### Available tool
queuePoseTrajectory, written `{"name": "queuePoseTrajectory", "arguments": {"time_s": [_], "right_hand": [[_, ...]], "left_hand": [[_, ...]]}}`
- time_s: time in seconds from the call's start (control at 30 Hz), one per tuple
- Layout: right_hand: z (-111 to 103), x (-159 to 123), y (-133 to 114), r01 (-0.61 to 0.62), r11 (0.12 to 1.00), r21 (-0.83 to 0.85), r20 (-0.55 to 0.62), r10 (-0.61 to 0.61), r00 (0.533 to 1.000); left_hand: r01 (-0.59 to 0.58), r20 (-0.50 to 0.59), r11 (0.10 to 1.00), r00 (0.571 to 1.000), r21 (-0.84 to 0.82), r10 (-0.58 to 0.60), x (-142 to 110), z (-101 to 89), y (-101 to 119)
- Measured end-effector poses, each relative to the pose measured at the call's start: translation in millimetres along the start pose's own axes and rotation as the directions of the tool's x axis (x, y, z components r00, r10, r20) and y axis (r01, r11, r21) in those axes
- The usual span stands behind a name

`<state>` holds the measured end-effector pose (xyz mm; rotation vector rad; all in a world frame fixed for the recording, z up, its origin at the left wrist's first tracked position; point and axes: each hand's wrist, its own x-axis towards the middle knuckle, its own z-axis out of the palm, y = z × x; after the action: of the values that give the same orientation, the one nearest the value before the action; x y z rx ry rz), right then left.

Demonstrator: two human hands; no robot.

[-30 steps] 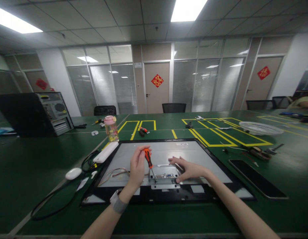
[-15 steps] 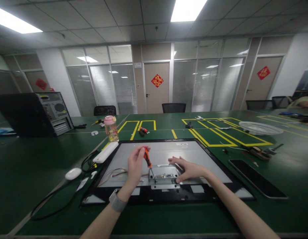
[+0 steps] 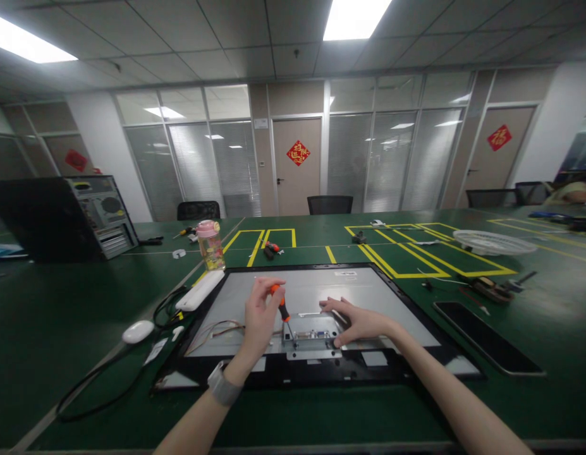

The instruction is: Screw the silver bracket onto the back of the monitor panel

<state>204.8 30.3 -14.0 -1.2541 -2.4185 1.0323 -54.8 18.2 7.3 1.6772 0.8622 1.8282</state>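
Observation:
My left hand (image 3: 263,311) is closed around the orange and black handle of a screwdriver (image 3: 282,306). The screwdriver leans, its shaft pointing down to the near left part of a metal bracket (image 3: 316,344) with a row of connector ports. My right hand (image 3: 352,321) spreads over the right side of the bracket, thumb at its near corner and fingers on its far edge. Both rest above a flat display panel (image 3: 392,303) with a grey metal back and black frame, lying on the table. Thin wires (image 3: 224,327) lie on the panel left of the bracket.
The green table (image 3: 349,417) carries a white power adapter (image 3: 200,291), a mouse (image 3: 138,332) and black cables left of the panel. Behind them are a pink-lided bottle (image 3: 210,246) and a computer case (image 3: 84,218). A black phone (image 3: 487,338) lies on the right.
The left hand's fingers have shifted slightly on the screwdriver handle, and the screwdriver has turned a little. The right hand keeps its place on the bracket.

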Motion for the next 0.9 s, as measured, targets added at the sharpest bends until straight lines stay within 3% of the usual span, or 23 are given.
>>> {"name": "queuePoseTrajectory", "arguments": {"time_s": [0.23,0.43,0.7,0.9], "right_hand": [[-0.3,0.1,0.3,-0.002,1.0,0.0,0.007,0.002,1.0],[0.2,2.7,9.0,0.033,0.999,-0.004,0.007,-0.033,0.999],[0.9,4.1,10.3,0.037,0.999,-0.013,-0.004,-0.037,0.999],[0.2,2.7,7.0,0.023,1.0,-0.01,0.007,-0.023,1.0]], "left_hand": [[0.154,0.037,0.986,0.988,-0.059,-0.152,-1.2,-1.5,-2.4],[-0.001,0.012,0.999,1.0,0.046,0.001,-0.8,-0.8,0.0],[0.147,0.046,0.984,0.989,-0.104,-0.143,-1.4,1.4,-1.4],[0.149,0.106,0.981,0.985,-0.126,-0.136,-3.0,0.5,-1.8]]}}
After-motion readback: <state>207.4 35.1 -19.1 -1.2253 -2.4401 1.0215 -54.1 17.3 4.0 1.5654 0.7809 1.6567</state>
